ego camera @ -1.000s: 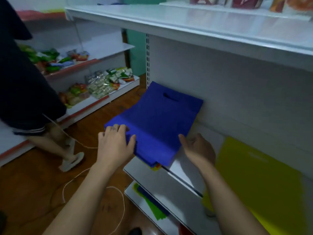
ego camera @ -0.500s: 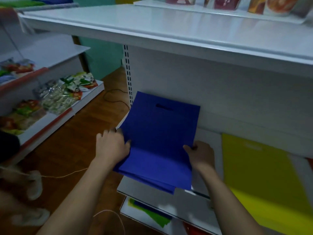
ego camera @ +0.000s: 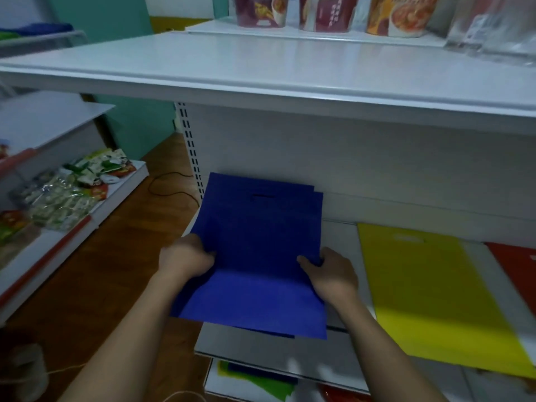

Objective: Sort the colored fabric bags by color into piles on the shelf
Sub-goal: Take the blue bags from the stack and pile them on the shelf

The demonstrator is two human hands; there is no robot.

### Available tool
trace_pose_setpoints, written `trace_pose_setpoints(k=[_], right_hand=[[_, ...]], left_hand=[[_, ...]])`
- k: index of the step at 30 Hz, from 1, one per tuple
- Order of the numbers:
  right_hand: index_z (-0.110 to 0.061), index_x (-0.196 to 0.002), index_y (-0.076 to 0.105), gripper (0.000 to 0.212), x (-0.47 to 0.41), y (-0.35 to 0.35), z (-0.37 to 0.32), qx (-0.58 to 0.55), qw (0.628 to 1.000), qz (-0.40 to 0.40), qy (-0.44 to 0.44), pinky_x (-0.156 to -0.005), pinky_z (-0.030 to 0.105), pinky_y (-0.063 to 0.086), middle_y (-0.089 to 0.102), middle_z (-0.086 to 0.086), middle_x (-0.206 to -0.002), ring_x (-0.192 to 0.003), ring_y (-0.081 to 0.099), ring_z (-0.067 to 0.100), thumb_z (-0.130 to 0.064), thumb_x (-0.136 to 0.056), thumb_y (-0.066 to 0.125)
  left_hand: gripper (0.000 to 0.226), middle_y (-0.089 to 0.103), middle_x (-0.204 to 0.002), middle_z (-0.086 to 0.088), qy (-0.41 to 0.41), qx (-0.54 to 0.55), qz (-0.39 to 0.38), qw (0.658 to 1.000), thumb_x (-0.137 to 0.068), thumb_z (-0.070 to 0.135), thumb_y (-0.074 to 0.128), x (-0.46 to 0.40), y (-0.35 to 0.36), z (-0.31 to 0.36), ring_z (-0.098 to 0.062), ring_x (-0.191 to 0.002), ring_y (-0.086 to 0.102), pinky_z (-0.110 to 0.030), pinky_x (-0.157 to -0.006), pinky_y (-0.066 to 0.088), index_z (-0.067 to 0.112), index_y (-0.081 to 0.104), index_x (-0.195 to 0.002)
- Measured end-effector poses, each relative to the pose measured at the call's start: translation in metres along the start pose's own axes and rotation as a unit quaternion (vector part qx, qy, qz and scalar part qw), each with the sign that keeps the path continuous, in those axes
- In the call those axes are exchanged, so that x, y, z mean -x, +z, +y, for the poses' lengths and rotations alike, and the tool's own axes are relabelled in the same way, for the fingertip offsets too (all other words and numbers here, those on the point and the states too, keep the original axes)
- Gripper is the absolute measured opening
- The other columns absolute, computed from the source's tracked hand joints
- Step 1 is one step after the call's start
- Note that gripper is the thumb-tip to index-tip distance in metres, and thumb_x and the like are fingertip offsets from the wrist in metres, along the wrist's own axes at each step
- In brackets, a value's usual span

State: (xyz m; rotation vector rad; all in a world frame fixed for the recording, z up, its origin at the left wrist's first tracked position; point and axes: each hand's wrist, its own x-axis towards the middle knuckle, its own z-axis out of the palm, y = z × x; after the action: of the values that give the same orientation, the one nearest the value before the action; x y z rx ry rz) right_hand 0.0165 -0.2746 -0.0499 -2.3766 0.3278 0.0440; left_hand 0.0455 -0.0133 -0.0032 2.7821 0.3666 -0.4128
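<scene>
A pile of blue fabric bags [ego camera: 258, 245] lies on the white shelf [ego camera: 342, 239] at its left end, its far edge leaning against the back wall. My left hand [ego camera: 185, 258] grips the pile's left edge. My right hand [ego camera: 329, 271] grips its right edge, thumb on top. To the right lies a yellow bag pile [ego camera: 429, 291] flat on the same shelf. A red bag [ego camera: 516, 265] shows at the far right edge.
A lower shelf [ego camera: 246, 387] holds green and blue bags [ego camera: 261, 378]. An upper white shelf [ego camera: 261, 68] overhangs, with snack pouches [ego camera: 327, 10] behind it. Snack packets [ego camera: 72, 190] fill a low shelf at left. A cable [ego camera: 171, 187] runs across the wooden floor [ego camera: 116, 271].
The blue pile has shifted right and squared up on the shelf between both hands. The view swung right and up; the person standing at left is out of view.
</scene>
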Motion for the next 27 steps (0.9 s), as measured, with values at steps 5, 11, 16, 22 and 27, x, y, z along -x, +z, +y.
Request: trace_pose_setpoints(k=[5, 11, 16, 22, 27], right_hand=[[-0.020, -0.087, 0.062, 0.033, -0.005, 0.002, 0.004, -0.032, 0.999, -0.011, -0.004, -0.063, 0.033, 0.054, 0.064, -0.010, -0.079, -0.069, 0.061, 0.009, -0.052, -0.090, 0.055], [-0.016, -0.088, 0.052, 0.039, -0.008, -0.005, 0.003, 0.148, 0.986, 0.018, -0.073, -0.050, 0.030, 0.029, 0.052, -0.003, -0.070, -0.062, 0.050, 0.019, -0.045, -0.102, 0.030], [-0.016, -0.077, 0.046, 0.036, -0.001, -0.022, 0.012, 0.242, 0.952, 0.125, -0.136, -0.066, 0.031, 0.025, 0.057, 0.004, -0.070, -0.065, 0.051, 0.026, -0.036, -0.103, 0.032], [-0.007, -0.057, 0.054, 0.041, 0.015, -0.058, 0.057, 0.281, 0.887, 0.307, -0.201, -0.050, 0.029, 0.033, 0.050, 0.011, -0.051, -0.046, 0.048, 0.029, -0.028, -0.091, 0.046], [-0.005, -0.058, 0.058, 0.038, 0.041, -0.127, 0.120, 0.282, 0.906, 0.294, -0.117, -0.051, 0.031, 0.035, 0.056, 0.014, -0.054, -0.048, 0.052, 0.031, -0.026, -0.089, 0.050]], left_hand=[[0.030, 0.060, -0.093, -0.003, 0.047, -0.053, 0.029, 0.997, -0.098, 0.046, 0.042, -0.009, 0.004, -0.005, -0.018, -0.086, 0.058, -0.037, -0.091, 0.045, 0.020, 0.056, -0.098], [0.033, 0.055, -0.073, 0.005, 0.107, -0.081, 0.119, 0.984, -0.100, 0.042, 0.036, -0.009, 0.013, -0.010, -0.013, -0.072, 0.053, -0.040, -0.092, 0.034, 0.023, 0.060, -0.089], [0.046, 0.063, -0.078, -0.002, 0.154, -0.099, 0.233, 0.955, -0.096, 0.041, 0.026, 0.013, 0.021, -0.005, -0.022, -0.075, 0.060, -0.038, -0.084, 0.033, 0.018, 0.066, -0.090], [0.037, 0.056, -0.061, 0.000, 0.190, -0.145, 0.265, 0.934, -0.096, 0.037, 0.042, 0.043, 0.025, 0.040, -0.025, -0.066, 0.059, -0.040, -0.081, 0.037, 0.019, 0.065, -0.074], [0.033, 0.049, -0.052, -0.001, 0.249, -0.108, 0.287, 0.919, -0.094, 0.032, 0.049, 0.081, 0.049, 0.116, -0.025, -0.051, 0.043, -0.038, -0.075, 0.036, 0.017, 0.060, -0.067]])
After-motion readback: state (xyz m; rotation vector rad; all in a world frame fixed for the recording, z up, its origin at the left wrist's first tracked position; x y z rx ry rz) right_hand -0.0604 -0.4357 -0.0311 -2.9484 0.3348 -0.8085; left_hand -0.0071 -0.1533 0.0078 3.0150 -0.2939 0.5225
